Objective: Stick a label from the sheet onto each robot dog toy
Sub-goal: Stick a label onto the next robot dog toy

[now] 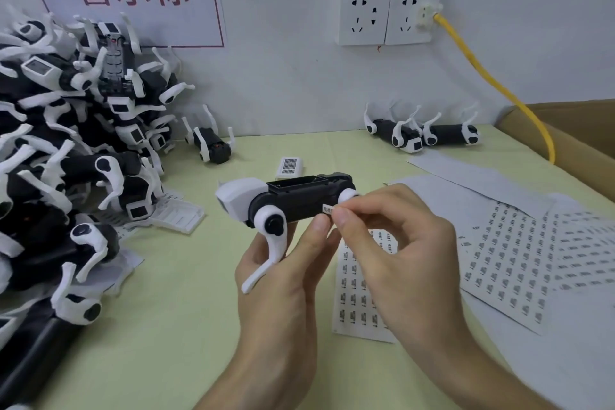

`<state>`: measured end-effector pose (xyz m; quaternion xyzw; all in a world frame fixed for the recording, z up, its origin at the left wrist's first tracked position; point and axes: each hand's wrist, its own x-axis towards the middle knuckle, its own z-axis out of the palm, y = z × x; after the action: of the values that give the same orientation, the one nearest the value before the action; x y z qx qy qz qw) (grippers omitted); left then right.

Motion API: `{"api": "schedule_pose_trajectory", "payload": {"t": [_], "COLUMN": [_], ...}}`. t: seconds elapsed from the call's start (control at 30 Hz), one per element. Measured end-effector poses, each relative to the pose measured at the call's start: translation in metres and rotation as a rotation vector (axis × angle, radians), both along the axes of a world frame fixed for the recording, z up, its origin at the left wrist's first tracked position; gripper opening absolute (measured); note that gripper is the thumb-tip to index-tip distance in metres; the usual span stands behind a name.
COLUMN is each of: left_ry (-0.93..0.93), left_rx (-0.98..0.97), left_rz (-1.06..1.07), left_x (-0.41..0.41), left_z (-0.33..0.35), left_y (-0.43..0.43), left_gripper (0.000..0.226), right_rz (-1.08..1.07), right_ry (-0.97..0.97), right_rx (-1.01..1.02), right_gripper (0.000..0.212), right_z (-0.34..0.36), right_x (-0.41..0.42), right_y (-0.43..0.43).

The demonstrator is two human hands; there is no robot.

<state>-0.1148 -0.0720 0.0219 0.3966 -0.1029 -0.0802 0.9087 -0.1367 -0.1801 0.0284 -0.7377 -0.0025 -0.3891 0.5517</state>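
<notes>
A black-and-white robot dog toy (289,200) lies on its side in mid-air above the table, gripped from below by my left hand (283,276). My right hand (396,243) pinches a small white label (327,209) between thumb and forefinger and holds it against the toy's black side near the rear leg joint. Label sheets (506,250) printed with several small labels lie on the table to the right, and one sheet (357,303) lies under my hands.
A big pile of robot dog toys (66,160) fills the left side. One toy (213,143) lies alone behind it, two toys (422,133) by the wall. A white battery cover (290,166), a cardboard box (565,130) at right, wall sockets (386,15) and a yellow cable (499,86) are also in view.
</notes>
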Motion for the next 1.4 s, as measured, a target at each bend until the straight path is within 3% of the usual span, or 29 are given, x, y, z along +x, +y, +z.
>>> {"api": "schedule_pose_trajectory", "payload": {"t": [0.43,0.73,0.97,1.13,1.23,1.4], "left_ry": [0.034,0.017,-0.003,-0.051,-0.079,-0.028], "left_rx": [0.011,0.031,0.071,0.147,0.301,0.391], "left_rz": [0.099,0.119,0.148,0.22,0.285,0.316], "left_x": [0.001,0.0,0.001,0.006,0.01,0.012], "left_z": [-0.004,-0.005,-0.009,-0.015,-0.021,-0.023], "left_y": [-0.001,-0.001,-0.002,0.0,0.004,0.005], "left_gripper": [0.021,0.027,0.015,0.028,0.033,0.04], "right_rz": [-0.046,-0.075,-0.104,-0.122,-0.12,-0.124], "right_ry": [-0.008,-0.021,-0.029,-0.048,-0.062,-0.078], "right_rx": [0.006,-0.029,-0.055,-0.078,-0.081,-0.14], "right_gripper": [0.012,0.01,0.003,0.004,0.004,0.01], "right_z": [-0.002,-0.003,-0.003,-0.003,-0.003,-0.002], "right_x": [-0.001,-0.001,0.0,0.0,0.0,-0.002], "right_y": [0.007,0.008,0.011,0.012,0.012,0.014]}}
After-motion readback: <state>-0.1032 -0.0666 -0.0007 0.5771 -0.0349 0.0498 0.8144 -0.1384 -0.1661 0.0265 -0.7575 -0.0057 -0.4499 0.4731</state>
